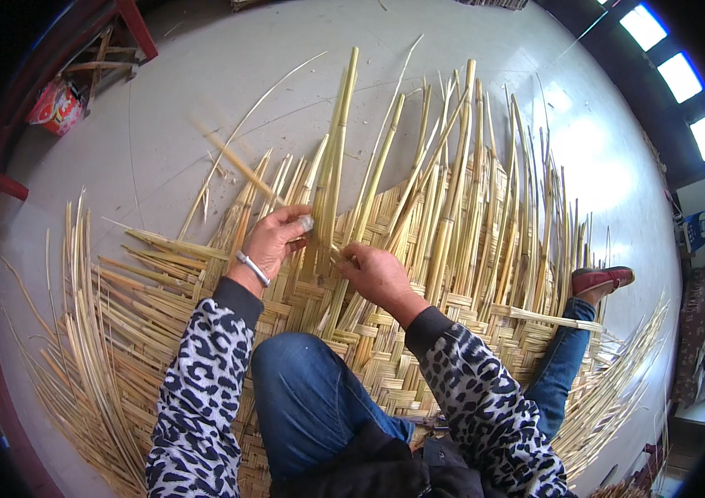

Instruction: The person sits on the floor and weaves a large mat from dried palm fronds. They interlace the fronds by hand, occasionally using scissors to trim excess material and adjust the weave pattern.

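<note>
Upper left of the frame: a red wooden stool with a red-and-white packet beside it on the pale floor. Left edge and lower left: a fan of loose reed strips splaying outward from the woven mat, which fills the middle of the frame. Person seated on the mat, blue-jeaned knee bent up at lower centre. Left forearm in a leopard-print sleeve rises from the lower edge, slanting up and right; silver bangle at the wrist. Left hand sits left of centre, knuckles up, fingers curled shut with thumb and forefinger pinching a thin reed strip that runs up and left, blurred along its length. Just right of it a bundle of upright reed stalks stands up from the mat toward the top of the frame. Right hand at centre, back of the hand to the camera, fingers bent down and closed on the stalks where they meet the weave; exactly which strand it grips I cannot tell. Hands near each other, not touching. Right forearm comes in from the lower right. Further right, more unwoven stalks stand in rows. Right of centre, the outstretched leg ends in a red shoe resting on the mat. Far right edge: dark clutter, bright windows at upper right.
</note>
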`<state>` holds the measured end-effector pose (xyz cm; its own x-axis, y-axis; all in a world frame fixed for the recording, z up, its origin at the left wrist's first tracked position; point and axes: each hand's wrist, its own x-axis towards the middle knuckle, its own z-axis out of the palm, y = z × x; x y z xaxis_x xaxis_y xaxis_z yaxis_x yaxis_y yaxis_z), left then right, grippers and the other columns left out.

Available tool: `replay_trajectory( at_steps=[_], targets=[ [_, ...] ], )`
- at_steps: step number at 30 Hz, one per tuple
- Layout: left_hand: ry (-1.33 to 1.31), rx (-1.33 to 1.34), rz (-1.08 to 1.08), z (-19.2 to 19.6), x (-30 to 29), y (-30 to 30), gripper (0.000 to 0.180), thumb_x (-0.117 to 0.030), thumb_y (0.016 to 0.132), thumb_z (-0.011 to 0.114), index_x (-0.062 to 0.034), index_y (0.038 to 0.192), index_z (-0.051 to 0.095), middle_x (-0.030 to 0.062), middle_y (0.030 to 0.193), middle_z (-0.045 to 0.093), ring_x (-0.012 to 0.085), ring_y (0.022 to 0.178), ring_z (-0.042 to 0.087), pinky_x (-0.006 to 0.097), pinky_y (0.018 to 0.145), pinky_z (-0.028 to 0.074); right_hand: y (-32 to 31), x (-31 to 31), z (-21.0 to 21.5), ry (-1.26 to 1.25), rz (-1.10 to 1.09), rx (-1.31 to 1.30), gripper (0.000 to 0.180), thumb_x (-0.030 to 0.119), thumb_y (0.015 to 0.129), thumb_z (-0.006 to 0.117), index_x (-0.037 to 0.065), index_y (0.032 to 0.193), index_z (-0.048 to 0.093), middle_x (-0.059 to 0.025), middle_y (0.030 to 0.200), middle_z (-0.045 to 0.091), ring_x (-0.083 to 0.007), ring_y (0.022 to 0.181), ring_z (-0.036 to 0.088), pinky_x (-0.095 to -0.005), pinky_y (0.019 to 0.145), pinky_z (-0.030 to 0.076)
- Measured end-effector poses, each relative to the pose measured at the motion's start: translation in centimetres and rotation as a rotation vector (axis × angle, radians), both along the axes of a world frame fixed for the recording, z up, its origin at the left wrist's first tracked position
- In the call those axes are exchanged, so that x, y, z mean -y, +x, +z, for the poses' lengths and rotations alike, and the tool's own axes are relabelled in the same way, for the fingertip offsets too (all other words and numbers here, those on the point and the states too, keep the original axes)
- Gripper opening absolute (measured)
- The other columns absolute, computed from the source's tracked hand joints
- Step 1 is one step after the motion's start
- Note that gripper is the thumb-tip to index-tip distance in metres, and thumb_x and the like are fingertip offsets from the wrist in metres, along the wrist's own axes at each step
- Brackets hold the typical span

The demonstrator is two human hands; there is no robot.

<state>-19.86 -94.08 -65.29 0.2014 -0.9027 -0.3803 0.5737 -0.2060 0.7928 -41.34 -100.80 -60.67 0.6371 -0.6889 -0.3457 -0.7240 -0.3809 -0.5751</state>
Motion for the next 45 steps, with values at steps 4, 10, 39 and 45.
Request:
replay_trajectory(
  at_steps=[4,10,39,45],
  targets=[
    [0.231,0.187,0.178,-0.9,-2.7,-0.5,0.023,-0.006,0.091,0.064,-0.0064,0.114,0.064,0.0016,0.094,0.067,0.0111,0.083,0.065,0.026,0.067,0.057,-0.1,-0.5,-0.7,-0.158,0.006,0.052,0.025,0.031,0.090,0.062,0.008,0.101,0.064,-0.0148,0.098,0.067,-0.0358,0.089,0.066,-0.0456,0.078,0.051],
    [0.192,0.301,0.266,-0.2,-2.5,-0.9,0.022,-0.004,0.089,0.064,-0.0035,0.110,0.067,0.0010,0.083,0.065,0.0075,0.064,0.061,0.020,0.054,0.054,0.7,-1.5,-1.9,-0.273,-0.012,-0.046,0.021,0.026,0.089,0.061,0.009,0.102,0.060,-0.0146,0.102,0.061,-0.0375,0.086,0.065,-0.0485,0.076,0.052],
    [0.006,-0.014,0.674,-0.4,-10.3,3.8,0.015,-0.009,0.094,0.060,-0.0072,0.108,0.066,0.0029,0.098,0.065,0.0118,0.083,0.062,0.029,0.073,0.056,5.9,-3.5,-0.7,-0.328,0.300,0.142,0.024,0.017,0.087,0.060,0.005,0.108,0.061,-0.0154,0.098,0.060,-0.0353,0.091,0.064,-0.0454,0.077,0.054],
    [-0.162,-0.143,0.354,0.5,-11.6,7.0,0.017,-0.009,0.090,0.056,-0.0035,0.106,0.061,0.0101,0.104,0.066,0.0208,0.092,0.065,0.035,0.082,0.055,9.4,-3.9,-0.9,-0.103,0.164,0.062,0.028,0.034,0.087,0.066,0.008,0.096,0.069,-0.0137,0.096,0.061,-0.0348,0.089,0.064,-0.0466,0.078,0.051]
  ],
)
